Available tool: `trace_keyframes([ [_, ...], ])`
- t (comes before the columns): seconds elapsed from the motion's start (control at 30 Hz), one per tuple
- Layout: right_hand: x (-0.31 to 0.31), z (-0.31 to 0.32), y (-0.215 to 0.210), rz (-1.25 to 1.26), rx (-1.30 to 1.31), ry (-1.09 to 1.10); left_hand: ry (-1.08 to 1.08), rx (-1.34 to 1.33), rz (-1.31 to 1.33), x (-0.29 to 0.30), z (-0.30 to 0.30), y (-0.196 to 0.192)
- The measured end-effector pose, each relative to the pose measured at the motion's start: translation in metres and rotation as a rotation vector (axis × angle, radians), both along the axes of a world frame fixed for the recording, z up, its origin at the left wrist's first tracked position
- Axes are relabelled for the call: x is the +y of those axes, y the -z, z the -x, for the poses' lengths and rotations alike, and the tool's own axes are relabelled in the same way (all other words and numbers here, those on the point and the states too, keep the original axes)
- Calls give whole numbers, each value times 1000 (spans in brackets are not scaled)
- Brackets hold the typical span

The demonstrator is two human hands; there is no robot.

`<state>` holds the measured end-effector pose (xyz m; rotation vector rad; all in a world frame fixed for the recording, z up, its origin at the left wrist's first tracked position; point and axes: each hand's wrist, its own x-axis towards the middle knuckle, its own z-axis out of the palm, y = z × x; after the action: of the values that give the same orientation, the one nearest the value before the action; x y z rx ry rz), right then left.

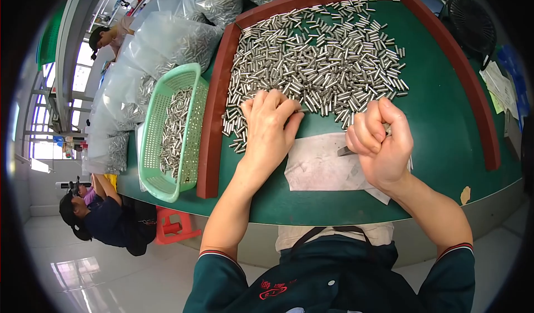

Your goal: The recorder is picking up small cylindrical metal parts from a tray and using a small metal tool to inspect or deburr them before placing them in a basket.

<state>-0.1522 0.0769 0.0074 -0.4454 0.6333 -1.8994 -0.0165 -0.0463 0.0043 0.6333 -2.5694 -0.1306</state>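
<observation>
Head view: our left hand (271,125) lies flat, fingers spread on the pins (317,57) heaped across the green table (445,124); our right hand (381,140) is fisted around several. We'd best gather small, even batches.

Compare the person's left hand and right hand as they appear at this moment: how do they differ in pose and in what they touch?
The left hand lies flat, palm down, fingers spread on the heap of small metal cylinders; the right hand is curled into a loose fist, clear of the heap. The left hand rests on loose pieces; the right hand grips one above the pale sheet. Both are bare and over the green table.
</observation>
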Motion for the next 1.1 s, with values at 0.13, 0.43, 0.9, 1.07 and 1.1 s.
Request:
trace_keyframes([
  [0.13,0,3,-3,21,-22,10,210,-28,-348,26,-10,-12],
  [0.43,0,-4,6,18,73,-82,234,-24,-352,39,-14,2],
  [0.9,-1,-9,5,-11,112,-79,223,-36,-391,42,-14,2],
  [1.07,0,-13,4,-15,153,-46,202,-16,-432,43,-13,4],
  [1.1,-1,-15,2,-29,160,-33,200,-14,-432,44,-13,3],
])
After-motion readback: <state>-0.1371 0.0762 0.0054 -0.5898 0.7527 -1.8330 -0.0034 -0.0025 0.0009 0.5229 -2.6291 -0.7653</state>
